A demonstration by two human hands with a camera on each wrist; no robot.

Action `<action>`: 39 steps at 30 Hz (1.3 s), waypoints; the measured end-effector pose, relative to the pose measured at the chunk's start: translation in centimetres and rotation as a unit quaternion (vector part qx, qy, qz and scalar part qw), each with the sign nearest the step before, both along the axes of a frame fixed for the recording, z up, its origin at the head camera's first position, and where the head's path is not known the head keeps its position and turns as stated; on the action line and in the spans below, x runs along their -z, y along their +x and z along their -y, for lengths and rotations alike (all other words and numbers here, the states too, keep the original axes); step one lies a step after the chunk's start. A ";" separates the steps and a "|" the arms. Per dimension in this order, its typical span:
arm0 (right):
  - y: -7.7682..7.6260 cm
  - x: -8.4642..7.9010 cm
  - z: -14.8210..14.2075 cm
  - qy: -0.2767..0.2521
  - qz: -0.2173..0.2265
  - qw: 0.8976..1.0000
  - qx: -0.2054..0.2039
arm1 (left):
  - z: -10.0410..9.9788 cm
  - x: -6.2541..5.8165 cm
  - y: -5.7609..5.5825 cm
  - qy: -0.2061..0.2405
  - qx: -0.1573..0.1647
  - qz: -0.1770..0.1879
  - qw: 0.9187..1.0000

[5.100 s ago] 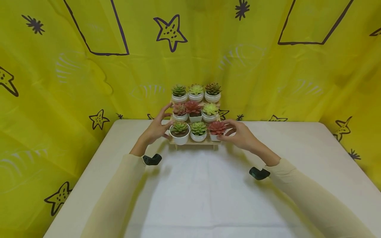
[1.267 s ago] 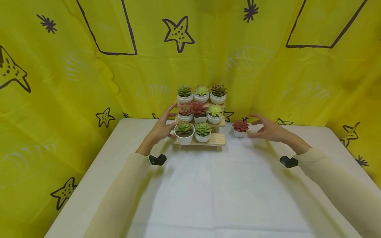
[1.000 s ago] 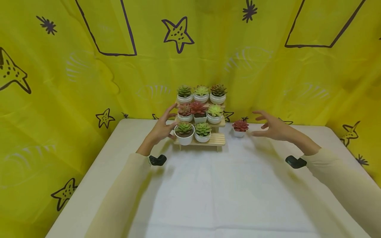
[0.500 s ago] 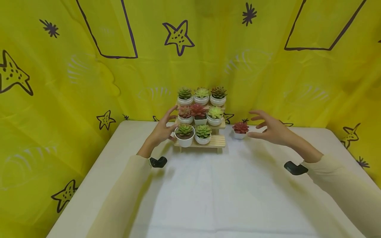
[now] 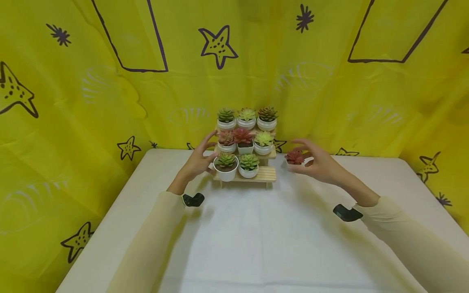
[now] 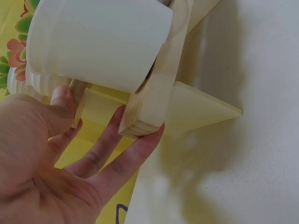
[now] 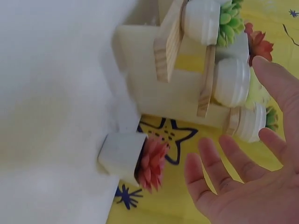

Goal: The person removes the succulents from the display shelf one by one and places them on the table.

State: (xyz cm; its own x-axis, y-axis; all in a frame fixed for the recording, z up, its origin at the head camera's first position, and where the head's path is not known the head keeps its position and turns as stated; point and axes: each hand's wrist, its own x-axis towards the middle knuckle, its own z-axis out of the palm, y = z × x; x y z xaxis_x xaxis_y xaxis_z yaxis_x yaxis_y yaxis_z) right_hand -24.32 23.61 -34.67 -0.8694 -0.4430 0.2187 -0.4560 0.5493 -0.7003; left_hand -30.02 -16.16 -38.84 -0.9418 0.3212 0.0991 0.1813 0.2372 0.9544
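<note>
Red plant (image 5: 294, 157) sat right of stand (image 5: 267, 175); right hand (image 5: 318, 163), fingers spread, hovered beside it; left hand's (image 5: 198, 160) extended fingers touched stand; gripping pot (image 7: 121, 153) seemed surest.

Red rosette succulent (image 5: 294, 157): pointed leaves, angular white pot (image 7: 120, 154), upright, right of frame centre. Sits apart from the wooden stand (image 5: 267, 174), just beside its right side. Stand: three pale steps, upright, mid-frame. Bears eight potted succulents (image 5: 243, 135), all pots white: three top, three middle, two lowest at left and middle. Middle row: two reddish, one yellow-green.
</note>
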 end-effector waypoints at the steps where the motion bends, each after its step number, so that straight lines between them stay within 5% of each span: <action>1: 0.1 0.1 0.3 -0.008 0.003 1.000 -0.003 | 0.0 0.0 0.0 0.000 0.000 0.000 1.000; 17: 0.3 2.2 5.2 -0.080 0.032 0.996 -0.037 | 0.0 0.1 -0.1 -0.002 -0.002 0.000 1.000; 39: -0.1 4.3 8.4 -0.089 0.028 0.996 -0.017 | -0.2 0.0 0.1 -0.004 -0.021 0.005 1.000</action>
